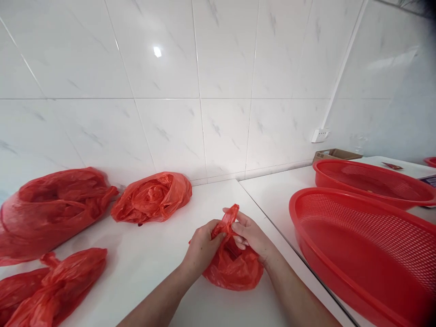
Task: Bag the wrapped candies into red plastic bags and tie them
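A thin red plastic bag (235,272) rests on the white table between my forearms, its gathered top pulled upward. My left hand (205,243) pinches the bag's neck from the left side. On the other side, my right hand (251,234) has thumb and fingers closed around the same twisted top. The tip of the plastic sticks up above both hands. What the bag holds cannot be made out through the plastic.
At left lie a large full red bag (61,204), a smaller red bag (153,197) and a tied red bag (64,286). Two red perforated baskets (340,254) stand at right, before a cardboard box (335,154). A tiled wall (225,131) closes the back.
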Action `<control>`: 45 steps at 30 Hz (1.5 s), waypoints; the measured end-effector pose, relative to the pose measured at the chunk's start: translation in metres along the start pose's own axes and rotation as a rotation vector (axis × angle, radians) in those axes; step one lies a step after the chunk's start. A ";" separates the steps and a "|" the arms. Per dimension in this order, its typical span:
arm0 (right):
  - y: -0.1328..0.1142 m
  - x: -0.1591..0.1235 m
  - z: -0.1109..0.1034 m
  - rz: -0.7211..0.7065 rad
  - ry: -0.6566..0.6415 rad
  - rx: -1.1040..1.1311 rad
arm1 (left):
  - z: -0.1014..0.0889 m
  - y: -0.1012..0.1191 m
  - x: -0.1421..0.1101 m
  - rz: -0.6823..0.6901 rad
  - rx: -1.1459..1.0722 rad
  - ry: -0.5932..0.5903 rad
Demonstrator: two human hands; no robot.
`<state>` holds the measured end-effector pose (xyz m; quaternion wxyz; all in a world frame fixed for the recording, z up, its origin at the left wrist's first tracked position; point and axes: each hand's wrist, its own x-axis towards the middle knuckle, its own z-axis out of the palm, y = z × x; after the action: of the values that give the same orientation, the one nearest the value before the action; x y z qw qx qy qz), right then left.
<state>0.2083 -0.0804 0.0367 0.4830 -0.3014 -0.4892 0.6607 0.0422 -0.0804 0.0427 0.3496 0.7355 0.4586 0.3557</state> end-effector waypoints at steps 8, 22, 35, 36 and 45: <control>0.005 0.006 0.006 0.069 0.137 -0.141 | 0.011 -0.016 -0.008 0.177 0.299 0.175; -0.001 -0.006 0.009 0.028 0.067 -0.148 | 0.002 -0.027 -0.007 0.441 0.298 0.300; 0.002 -0.002 0.008 -0.054 0.238 -0.649 | 0.003 -0.027 -0.008 0.398 0.292 0.292; 0.003 -0.002 0.009 -0.061 0.274 -0.702 | 0.003 -0.027 -0.008 0.407 0.313 0.294; -0.007 -0.006 0.008 -0.054 0.206 -0.447 | 0.003 -0.026 -0.009 0.510 0.443 0.309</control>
<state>0.2054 -0.0887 0.0456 0.4691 -0.4536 -0.5791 0.4887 0.0308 -0.0805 0.0172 0.0087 0.8215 0.3739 0.4305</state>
